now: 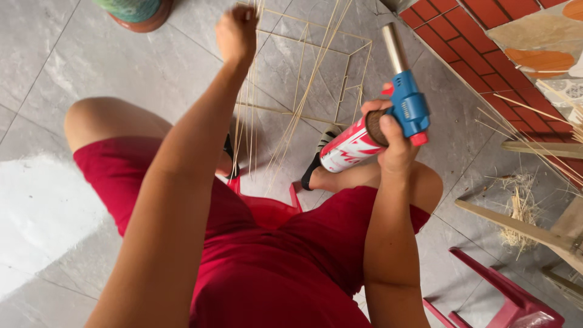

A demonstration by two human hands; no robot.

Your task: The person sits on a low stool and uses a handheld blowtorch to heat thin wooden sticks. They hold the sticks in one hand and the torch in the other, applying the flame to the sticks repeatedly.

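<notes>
My right hand [395, 136] grips a gas torch: a red and white canister [347, 150] with a blue head [410, 103] and a metal nozzle [394, 47] pointing up and away. My left hand [237, 31] is raised at the top of the view, fingers closed on a bundle of thin bamboo strips [248, 115] that hang down from it. Behind the strips stands a box-shaped frame of thin bamboo sticks [316, 73] on the grey tiled floor. My knees in red shorts fill the lower middle.
A red plastic stool [504, 291] stands at the lower right. Wooden bars [516, 226] and loose fibre shavings [521, 206] lie at the right, beside a red brick wall [480, 42]. A green and brown pot [136, 12] sits at the top left.
</notes>
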